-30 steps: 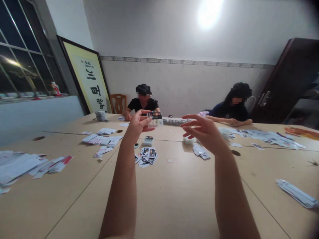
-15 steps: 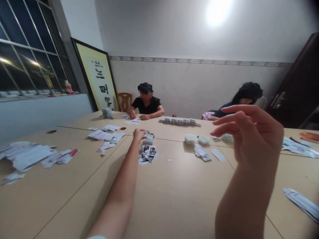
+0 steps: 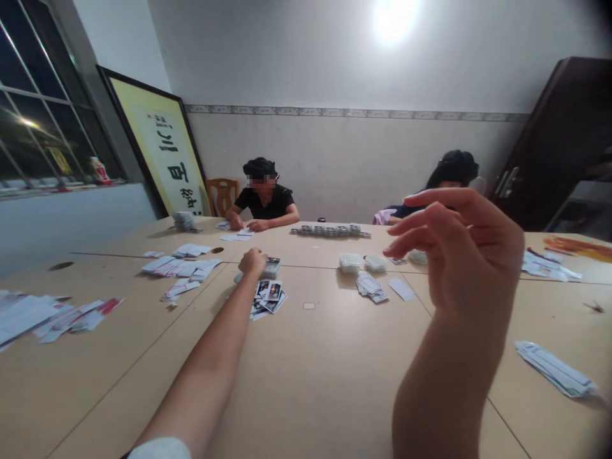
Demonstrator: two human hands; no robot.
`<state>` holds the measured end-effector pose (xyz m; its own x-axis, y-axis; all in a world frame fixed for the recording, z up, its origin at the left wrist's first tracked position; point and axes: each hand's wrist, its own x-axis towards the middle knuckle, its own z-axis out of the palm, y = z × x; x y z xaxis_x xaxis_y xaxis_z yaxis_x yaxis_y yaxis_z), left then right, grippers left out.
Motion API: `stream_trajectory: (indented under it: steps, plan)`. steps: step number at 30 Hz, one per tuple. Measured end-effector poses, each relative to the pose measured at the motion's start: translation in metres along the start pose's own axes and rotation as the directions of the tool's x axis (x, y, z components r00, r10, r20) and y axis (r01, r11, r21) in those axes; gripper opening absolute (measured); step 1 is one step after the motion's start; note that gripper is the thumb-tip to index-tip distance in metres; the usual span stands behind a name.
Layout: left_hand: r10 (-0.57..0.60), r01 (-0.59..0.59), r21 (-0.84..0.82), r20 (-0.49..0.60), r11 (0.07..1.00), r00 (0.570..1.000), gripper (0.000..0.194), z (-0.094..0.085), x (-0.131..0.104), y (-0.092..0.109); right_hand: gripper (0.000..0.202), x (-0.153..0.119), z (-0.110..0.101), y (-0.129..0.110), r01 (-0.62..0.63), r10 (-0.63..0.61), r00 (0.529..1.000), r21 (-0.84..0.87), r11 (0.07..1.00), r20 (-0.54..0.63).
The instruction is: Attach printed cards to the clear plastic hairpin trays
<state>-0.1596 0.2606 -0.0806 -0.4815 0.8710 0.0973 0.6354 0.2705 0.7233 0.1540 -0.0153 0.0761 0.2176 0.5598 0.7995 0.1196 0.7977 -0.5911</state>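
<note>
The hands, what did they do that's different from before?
The left hand lowered a small pack to the little stack; whether it let go is hidden. The right hand moved right and nearer the camera. The photo cards stayed put.

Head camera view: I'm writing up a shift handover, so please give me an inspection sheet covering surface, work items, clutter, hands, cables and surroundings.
Surface: pale table with round holes.
Work items: small stack of clear cases; printed cards heaped nearer the camera.
Clutter: loose papers at left; paper strips at right.
Hands: left hand beside the stack, grip unclear; right hand raised, nothing visible in it.
Cables: nothing seen.
Surroundings: two people across the table, framed calligraphy, barred window, dark cabinet.
</note>
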Motion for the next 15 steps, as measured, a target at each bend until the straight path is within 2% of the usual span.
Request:
stream_trajectory:
  steps: [5,9,11,13,15]
  plan:
    - [0.005,-0.004,-0.084,0.016,0.996,1.000,0.039,-0.011,0.001,-0.002,0.005,-0.002,0.006,-0.002,-0.002,0.002,1.000,0.011,1.000,0.000]
    - [-0.005,0.006,-0.241,0.003,0.971,1.000,0.038,-0.035,-0.005,-0.010,0.005,0.003,0.016,0.009,-0.041,0.039,0.999,0.060,0.997,0.031]
    - [-0.015,0.005,-0.349,-0.028,0.937,0.999,0.037,-0.055,-0.010,-0.014,0.010,0.009,0.031,0.028,-0.064,0.059,0.996,0.094,0.994,0.060]
    - [-0.024,-0.011,-0.476,-0.066,0.879,0.998,0.034,-0.080,-0.015,-0.015,0.016,0.011,0.056,0.060,-0.109,0.100,0.986,0.065,0.992,0.133]
    - [-0.027,-0.042,-0.618,-0.102,0.785,0.994,0.027,-0.109,-0.021,-0.013,0.020,0.003,0.090,0.099,-0.179,0.196,0.956,-0.096,0.979,0.217]
